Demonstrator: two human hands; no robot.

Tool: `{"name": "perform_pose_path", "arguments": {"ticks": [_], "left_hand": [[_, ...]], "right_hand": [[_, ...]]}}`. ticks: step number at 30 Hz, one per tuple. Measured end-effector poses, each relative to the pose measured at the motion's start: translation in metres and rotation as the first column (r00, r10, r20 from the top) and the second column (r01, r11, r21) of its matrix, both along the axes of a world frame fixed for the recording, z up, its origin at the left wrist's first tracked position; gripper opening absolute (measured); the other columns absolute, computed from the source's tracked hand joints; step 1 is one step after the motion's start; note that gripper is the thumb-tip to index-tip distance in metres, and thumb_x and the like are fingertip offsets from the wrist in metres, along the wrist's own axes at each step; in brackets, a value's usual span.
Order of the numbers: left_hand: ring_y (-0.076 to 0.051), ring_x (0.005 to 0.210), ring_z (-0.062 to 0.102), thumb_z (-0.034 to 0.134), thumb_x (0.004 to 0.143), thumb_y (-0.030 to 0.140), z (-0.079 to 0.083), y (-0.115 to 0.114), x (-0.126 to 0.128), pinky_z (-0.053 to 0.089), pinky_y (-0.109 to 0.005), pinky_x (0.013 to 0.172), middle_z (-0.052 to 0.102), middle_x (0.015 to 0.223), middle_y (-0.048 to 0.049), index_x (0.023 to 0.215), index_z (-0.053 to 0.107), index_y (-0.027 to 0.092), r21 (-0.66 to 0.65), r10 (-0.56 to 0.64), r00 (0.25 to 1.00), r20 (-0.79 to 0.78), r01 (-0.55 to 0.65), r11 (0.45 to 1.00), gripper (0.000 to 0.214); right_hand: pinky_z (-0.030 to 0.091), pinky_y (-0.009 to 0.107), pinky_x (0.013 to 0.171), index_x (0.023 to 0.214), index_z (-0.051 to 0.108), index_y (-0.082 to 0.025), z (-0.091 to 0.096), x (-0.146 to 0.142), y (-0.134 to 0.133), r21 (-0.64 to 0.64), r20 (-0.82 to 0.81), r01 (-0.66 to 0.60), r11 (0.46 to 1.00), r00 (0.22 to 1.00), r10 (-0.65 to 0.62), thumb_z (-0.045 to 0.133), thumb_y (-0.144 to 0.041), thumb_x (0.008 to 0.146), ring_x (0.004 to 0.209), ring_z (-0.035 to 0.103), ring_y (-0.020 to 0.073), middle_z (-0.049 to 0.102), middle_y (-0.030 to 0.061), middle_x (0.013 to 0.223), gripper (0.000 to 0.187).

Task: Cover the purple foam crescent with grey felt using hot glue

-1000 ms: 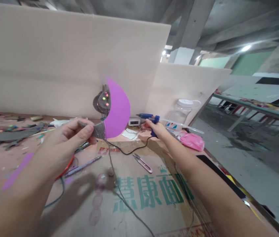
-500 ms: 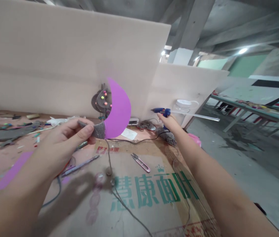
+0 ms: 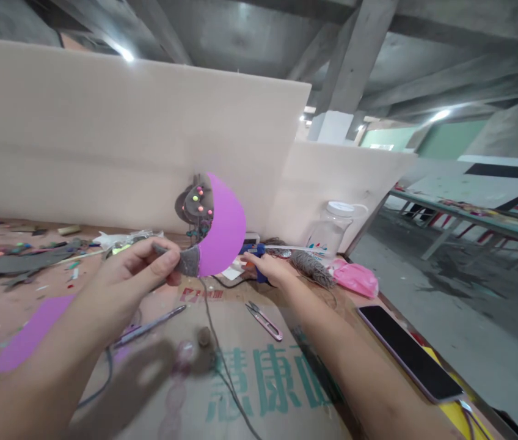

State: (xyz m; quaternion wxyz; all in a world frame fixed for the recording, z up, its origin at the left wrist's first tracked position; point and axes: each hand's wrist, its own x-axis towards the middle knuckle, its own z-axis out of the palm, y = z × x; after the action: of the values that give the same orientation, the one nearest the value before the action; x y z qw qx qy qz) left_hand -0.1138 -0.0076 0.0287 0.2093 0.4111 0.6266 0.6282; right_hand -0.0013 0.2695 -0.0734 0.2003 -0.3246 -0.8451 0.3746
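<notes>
My left hand [image 3: 142,269] is closed in a pinch on the grey lower tip of a purple crescent craft piece [image 3: 222,226], held upright above the table. A grey felt figure with coloured beads [image 3: 195,205] is fixed to the crescent's inner edge, and a thin cord hangs from it. My right hand [image 3: 270,269] is wrapped round a blue hot glue gun [image 3: 259,252], with its nozzle close to the crescent's lower right edge. A clear glue stick juts from the gun's back toward the right.
A flattened cardboard box [image 3: 259,373] covers the table. On it lie thread snips [image 3: 264,319] and a craft knife [image 3: 149,325]. A phone [image 3: 405,351] lies at the right edge, by a pink bag [image 3: 355,275] and a plastic jar [image 3: 332,226]. Felt scraps [image 3: 21,263] sit at the left.
My right hand lifted the glue gun from the back of the table and brought it left and nearer, up to the crescent. My left hand kept the crescent nearly still.
</notes>
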Motion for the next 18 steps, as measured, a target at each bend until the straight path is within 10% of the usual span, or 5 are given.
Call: {"name": "perform_pose_path", "arguments": {"ticks": [8, 18], "left_hand": [[-0.009, 0.067, 0.053, 0.062, 0.080, 0.044, -0.004, 0.003, -0.004, 0.039, -0.018, 0.062, 0.058, 0.068, 0.0047, 0.084, 0.059, 0.022, -0.027, -0.021, 1.000, 0.004, 0.022, 0.999, 0.022], [-0.013, 0.065, 0.055, 0.054, 0.084, 0.043, 0.001, 0.008, 0.007, 0.041, -0.023, 0.065, 0.059, 0.062, 0.0029, 0.075, 0.059, 0.020, -0.164, -0.058, 0.981, -0.186, 0.027, 0.986, 0.026]], "right_hand": [[0.051, 0.039, 0.081, 0.110, 0.057, -0.014, 0.017, 0.012, 0.029, -0.058, 0.138, -0.110, 0.992, 0.983, 0.117, 0.055, -0.032, 0.089, 0.095, 0.059, 0.0199, 0.059, 0.0063, 0.110, 0.029], [0.052, 0.037, 0.078, 0.109, 0.057, -0.014, -0.006, 0.001, 0.016, -0.055, 0.244, -0.119, 0.991, 0.961, 0.129, 0.054, -0.033, 0.089, 0.091, 0.060, 0.0185, 0.060, 0.0062, 0.107, 0.028]]}}
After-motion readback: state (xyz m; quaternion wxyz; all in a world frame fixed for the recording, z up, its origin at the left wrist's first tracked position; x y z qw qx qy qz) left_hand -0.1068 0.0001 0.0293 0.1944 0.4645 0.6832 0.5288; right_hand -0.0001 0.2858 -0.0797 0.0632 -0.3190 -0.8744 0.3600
